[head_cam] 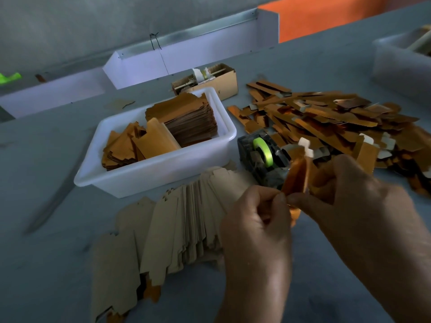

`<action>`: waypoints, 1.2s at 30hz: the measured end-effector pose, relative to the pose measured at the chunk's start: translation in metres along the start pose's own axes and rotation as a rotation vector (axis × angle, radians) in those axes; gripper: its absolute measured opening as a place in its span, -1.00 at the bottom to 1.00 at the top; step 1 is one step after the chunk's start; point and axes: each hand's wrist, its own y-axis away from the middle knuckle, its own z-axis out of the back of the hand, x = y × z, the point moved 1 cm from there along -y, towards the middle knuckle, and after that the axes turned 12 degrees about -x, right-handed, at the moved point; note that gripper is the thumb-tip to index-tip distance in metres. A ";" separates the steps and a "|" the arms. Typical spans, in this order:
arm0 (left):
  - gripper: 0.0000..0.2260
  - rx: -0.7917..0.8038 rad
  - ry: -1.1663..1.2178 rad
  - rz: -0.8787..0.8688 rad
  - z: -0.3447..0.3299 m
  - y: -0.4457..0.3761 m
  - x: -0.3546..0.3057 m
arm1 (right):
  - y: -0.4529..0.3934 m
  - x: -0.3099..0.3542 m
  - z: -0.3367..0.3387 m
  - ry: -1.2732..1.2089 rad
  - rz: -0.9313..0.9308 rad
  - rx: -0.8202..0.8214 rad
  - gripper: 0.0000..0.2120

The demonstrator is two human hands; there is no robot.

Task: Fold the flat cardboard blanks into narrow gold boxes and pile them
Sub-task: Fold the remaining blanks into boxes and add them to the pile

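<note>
Gold blank [297, 176], lower right of centre, half-folded, raised off table for creasing. Left hand [256, 220] pinches its lower edge; right hand [345, 194] grips far side, probably pressing fold. Fanned flat blanks [177, 220] lower left for reach; finished box pile [326, 117] upper right; tape dispenser [263, 155] between.
</note>
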 end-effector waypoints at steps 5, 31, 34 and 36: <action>-0.93 0.074 0.044 0.048 0.007 -0.006 -0.006 | 0.004 -0.007 -0.004 -0.310 -0.045 0.079 -0.58; -0.81 -0.014 -0.911 -0.340 0.033 -0.015 0.017 | -0.001 -0.066 -0.022 -0.224 -0.190 -0.318 -0.80; -0.60 -0.062 -0.978 -0.258 0.034 -0.018 0.020 | 0.002 -0.058 -0.017 -0.231 -0.228 -0.362 -0.70; -0.47 -0.112 -0.923 -0.178 0.034 -0.022 0.022 | 0.003 -0.051 -0.012 -0.257 -0.212 -0.373 -0.69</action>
